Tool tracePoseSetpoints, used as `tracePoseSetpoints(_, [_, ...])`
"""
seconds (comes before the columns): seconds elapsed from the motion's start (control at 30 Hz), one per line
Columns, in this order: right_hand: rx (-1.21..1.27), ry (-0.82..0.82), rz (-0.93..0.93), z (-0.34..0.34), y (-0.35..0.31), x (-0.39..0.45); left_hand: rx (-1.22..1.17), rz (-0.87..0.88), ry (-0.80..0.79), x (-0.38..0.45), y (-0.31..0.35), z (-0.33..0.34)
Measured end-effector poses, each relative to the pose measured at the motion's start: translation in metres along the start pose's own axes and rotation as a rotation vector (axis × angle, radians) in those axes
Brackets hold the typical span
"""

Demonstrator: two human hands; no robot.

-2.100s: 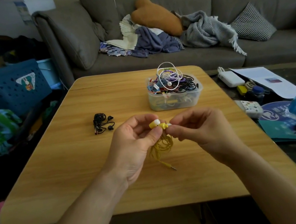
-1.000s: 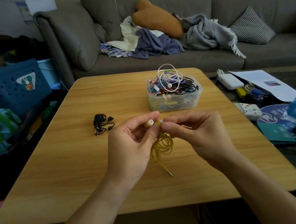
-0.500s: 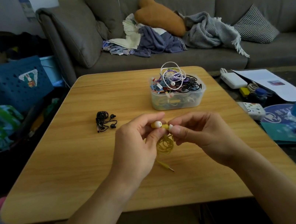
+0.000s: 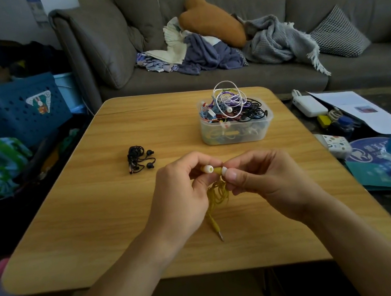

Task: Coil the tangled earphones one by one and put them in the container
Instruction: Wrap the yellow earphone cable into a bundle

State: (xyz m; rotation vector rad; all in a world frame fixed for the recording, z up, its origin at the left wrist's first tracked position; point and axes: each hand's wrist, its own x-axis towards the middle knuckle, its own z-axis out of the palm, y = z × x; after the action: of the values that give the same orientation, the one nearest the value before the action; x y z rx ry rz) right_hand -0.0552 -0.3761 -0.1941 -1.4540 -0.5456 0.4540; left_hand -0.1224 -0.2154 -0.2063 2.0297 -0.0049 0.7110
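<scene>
**Both earbuds pinched together, yellow cord hanging to be coiled**

Just above the wooden surface [image 4: 97, 214], at about 6 o'clock from the clear plastic container [image 4: 236, 129], the left hand [image 4: 184, 198] and right hand [image 4: 269, 182] meet. Their fingers curl narrowly round the 2 white-tipped buds of the yellow earphones [image 4: 218, 193], pinching them side by side, likely so the cord has 1 fixed starting end. Below the pinch the cord hangs in loose loops, and its jack lies on the surface toward 6 o'clock. The container, already heaped with earphones, sits within easy reach ahead. A bundle of black earphones [image 4: 138, 158] lies at 9 o'clock from it, seemingly waiting its turn.
</scene>
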Motion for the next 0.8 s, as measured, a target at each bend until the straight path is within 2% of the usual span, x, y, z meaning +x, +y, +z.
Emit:
tracePoseSetpoints(0.17, [0.016, 0.030, 0.033, 0.002, 0.000, 0.000, 0.034, 0.049, 0.006, 0.000, 0.002, -0.001])
tracePoseSetpoints(0.47, [0.219, 0.022, 0.184, 0.007, 0.001, 0.000, 0.027, 0.087, 0.019, -0.001, 0.002, -0.002])
tracePoseSetpoints(0.6, [0.343, -0.002, 0.249, 0.010, 0.002, 0.000, 0.069, 0.179, 0.029, 0.002, 0.004, -0.002])
tracePoseSetpoints(0.8, [0.604, -0.048, 0.388, 0.018, 0.005, 0.001, 0.054, 0.222, 0.069, 0.005, 0.007, -0.001])
